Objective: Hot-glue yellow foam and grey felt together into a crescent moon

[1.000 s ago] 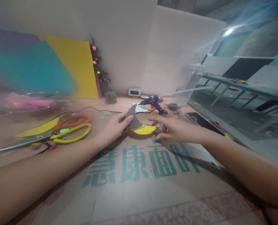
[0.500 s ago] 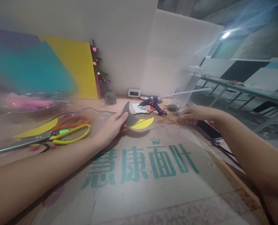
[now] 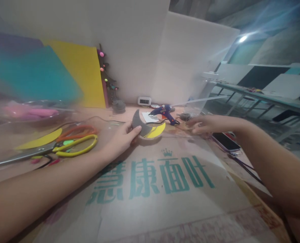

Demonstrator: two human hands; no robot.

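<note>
My left hand [image 3: 126, 136] pinches a crescent-shaped piece [image 3: 143, 129], dark grey on its upper part and yellow at its right tip, just above the printed sheet [image 3: 150, 209]. My right hand [image 3: 210, 124] reaches in from the right with its fingers stretched out and a little apart; I see nothing held in it. Close to its fingertips lies a small greyish clump [image 3: 185, 116]. A blue glue gun [image 3: 165, 110] lies between the crescent and that hand, its red lights on, with a white card [image 3: 150, 117] under its nozzle.
To the left lie scissors [image 3: 75, 150] with yellow handles, an orange-handled pair [image 3: 76, 132] and a yellow cut piece [image 3: 42, 139]. A phone [image 3: 226, 141] is under my right wrist. At the back stand a small clock [image 3: 144, 101] and a decorated little tree [image 3: 111, 86].
The crescent has turned in my left hand, its yellow tip rising and more of its grey face showing. My right hand has shifted slightly left, its fingers spreading from a closer bunch.
</note>
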